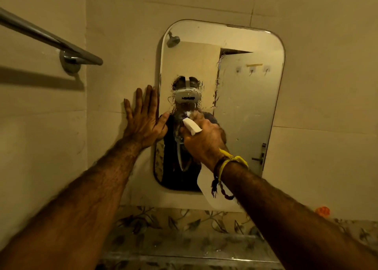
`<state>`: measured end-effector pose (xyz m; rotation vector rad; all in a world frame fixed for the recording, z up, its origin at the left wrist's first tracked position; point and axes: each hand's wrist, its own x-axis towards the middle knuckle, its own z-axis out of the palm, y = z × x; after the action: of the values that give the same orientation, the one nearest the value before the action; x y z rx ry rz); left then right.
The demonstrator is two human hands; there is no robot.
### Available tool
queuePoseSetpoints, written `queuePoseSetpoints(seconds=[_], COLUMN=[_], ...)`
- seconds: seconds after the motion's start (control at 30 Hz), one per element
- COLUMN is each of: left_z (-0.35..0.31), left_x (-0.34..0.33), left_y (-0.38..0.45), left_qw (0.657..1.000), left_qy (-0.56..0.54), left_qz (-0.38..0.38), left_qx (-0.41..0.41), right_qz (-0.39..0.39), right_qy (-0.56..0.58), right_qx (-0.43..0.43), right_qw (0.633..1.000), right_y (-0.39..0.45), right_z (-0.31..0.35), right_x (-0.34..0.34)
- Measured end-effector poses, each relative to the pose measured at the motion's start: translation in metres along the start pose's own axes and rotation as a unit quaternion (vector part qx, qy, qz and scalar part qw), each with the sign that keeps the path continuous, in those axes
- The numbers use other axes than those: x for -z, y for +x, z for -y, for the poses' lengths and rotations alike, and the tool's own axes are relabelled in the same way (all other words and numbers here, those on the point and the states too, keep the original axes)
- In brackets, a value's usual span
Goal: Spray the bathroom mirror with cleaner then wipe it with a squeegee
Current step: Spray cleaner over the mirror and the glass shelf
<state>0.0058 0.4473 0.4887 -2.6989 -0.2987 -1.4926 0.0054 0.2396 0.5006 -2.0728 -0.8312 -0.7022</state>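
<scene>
A rounded-corner mirror (245, 97) hangs on the beige tiled wall ahead. Wet droplets and runs of cleaner streak its middle left part. My right hand (202, 142) is wrapped around a spray bottle, whose white nozzle head (191, 126) points at the glass from very close. The pale bottle body (206, 185) hangs below my wrist, mostly hidden by my forearm. My left hand (143, 118) lies flat with fingers spread on the wall, its thumb at the mirror's left edge. No squeegee is in view.
A chrome towel bar (51, 40) juts from the left wall at upper left. Below the mirror runs a leaf-patterned tile band and a glass shelf (184, 247). A small orange object (322, 211) sits at the right.
</scene>
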Motion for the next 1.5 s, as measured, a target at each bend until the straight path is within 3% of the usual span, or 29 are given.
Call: queuePoseSetpoints(seconds=[0.23, 0.33, 0.53, 0.63, 0.8, 1.03, 1.33, 1.5], left_z=[0.004, 0.000, -0.004, -0.003, -0.007, -0.001, -0.004, -0.004], left_x=[0.002, 0.005, -0.001, 0.000, 0.000, -0.013, -0.039, -0.041], left_y=[0.002, -0.004, -0.023, -0.021, -0.021, -0.047, -0.061, -0.056], left_qw=[0.999, 0.999, 0.998, 0.997, 0.997, 0.998, 0.997, 0.997], left_qy=[-0.017, -0.027, 0.005, 0.006, 0.005, -0.062, -0.006, -0.020], left_qz=[0.029, 0.043, 0.057, 0.061, 0.067, 0.032, 0.038, 0.044], left_qx=[0.003, 0.015, 0.027, 0.035, 0.041, 0.006, 0.063, 0.063], right_qz=[0.057, 0.008, -0.153, -0.183, -0.063, 0.020, 0.139, 0.105], right_qy=[-0.001, 0.000, 0.171, 0.152, 0.093, 0.001, -0.059, -0.067], right_qx=[0.004, -0.005, -0.156, -0.167, -0.125, -0.021, -0.054, -0.065], right_qw=[0.998, 1.000, 0.961, 0.957, 0.986, 1.000, 0.987, 0.990], right_y=[-0.014, -0.015, -0.013, -0.019, -0.034, -0.043, -0.087, -0.086], right_z=[-0.016, -0.030, -0.064, -0.077, -0.081, -0.041, -0.057, -0.079], right_x=[-0.011, 0.000, 0.042, 0.049, 0.033, -0.009, -0.069, -0.054])
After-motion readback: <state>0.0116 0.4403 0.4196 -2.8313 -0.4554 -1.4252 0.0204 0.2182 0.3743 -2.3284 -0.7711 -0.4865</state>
